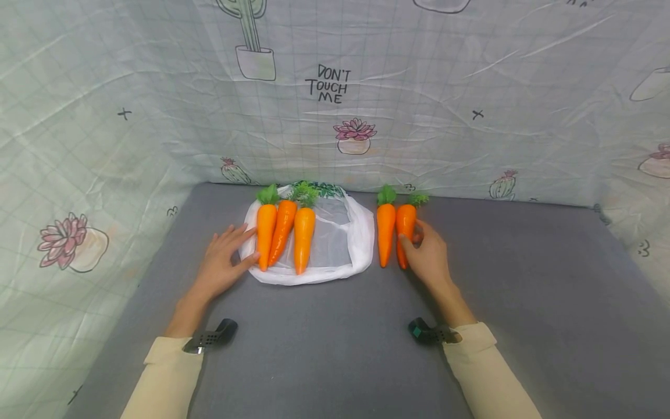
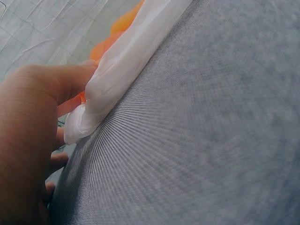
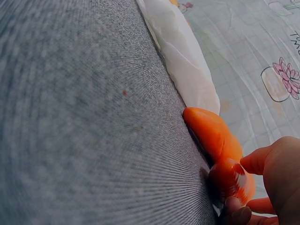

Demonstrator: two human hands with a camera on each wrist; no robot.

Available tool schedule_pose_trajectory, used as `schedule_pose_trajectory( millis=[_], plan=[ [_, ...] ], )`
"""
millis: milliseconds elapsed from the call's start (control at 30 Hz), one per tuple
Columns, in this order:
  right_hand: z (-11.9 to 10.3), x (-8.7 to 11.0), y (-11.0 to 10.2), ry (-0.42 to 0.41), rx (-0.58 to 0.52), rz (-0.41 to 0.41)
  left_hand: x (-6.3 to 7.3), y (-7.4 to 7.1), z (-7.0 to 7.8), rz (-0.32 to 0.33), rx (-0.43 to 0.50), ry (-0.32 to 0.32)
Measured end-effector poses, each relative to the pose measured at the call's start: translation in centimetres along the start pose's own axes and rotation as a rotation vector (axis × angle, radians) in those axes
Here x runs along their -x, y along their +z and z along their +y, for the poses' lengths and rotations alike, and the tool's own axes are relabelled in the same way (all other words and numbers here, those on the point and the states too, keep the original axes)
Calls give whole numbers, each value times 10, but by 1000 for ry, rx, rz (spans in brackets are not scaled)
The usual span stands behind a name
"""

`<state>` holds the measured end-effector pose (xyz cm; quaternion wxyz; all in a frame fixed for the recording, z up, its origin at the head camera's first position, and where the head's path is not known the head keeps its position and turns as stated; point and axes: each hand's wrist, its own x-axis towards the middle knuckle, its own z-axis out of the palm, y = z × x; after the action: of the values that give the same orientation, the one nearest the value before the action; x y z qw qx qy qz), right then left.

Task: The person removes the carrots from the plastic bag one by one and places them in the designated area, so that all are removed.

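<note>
Three orange carrots with green tops lie side by side on an open white plastic bag (image 1: 361, 235). My left hand (image 1: 222, 262) is at the bag's left rim, its fingers extended and its thumb touching the leftmost carrot (image 1: 266, 233). In the left wrist view the bag's rolled edge (image 2: 112, 65) hides most of the carrots. To the bag's right lie two more carrots. My right hand (image 1: 430, 253) pinches the outer carrot (image 1: 406, 218) between thumb and fingers; the other carrot (image 1: 385, 233) lies just left of it. In the right wrist view the pinched carrot's tip (image 3: 228, 176) faces the camera.
Everything lies near the back of a grey table (image 1: 324, 343). Behind it hangs a printed cloth (image 1: 419, 116) with plant drawings, which also covers the left side. A dark camera band (image 1: 211, 337) sits on the left wrist, and another band (image 1: 431, 333) on the right.
</note>
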<state>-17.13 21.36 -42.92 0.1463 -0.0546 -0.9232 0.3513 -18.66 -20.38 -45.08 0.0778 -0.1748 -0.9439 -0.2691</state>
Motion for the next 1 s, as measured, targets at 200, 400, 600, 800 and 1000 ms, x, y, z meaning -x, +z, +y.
schedule_pose_trajectory(
  millis=[200, 400, 600, 800, 1000],
  plan=[
    [0, 1, 0, -6, -1, 5, 0, 1, -1, -11, -8, -8],
    [0, 1, 0, 9, -13, 20, 0, 2, -3, -3, 0, 0],
    [1, 2, -2, 51, -28, 59, 0, 4, -3, 6, 5, 12],
    [-10, 4, -10, 54, -59, 114, -3, 4, 0, -2, 1, 26],
    [-35, 4, -8, 23, -88, 89, 0, 2, -2, -3, 5, 6]
  ],
)
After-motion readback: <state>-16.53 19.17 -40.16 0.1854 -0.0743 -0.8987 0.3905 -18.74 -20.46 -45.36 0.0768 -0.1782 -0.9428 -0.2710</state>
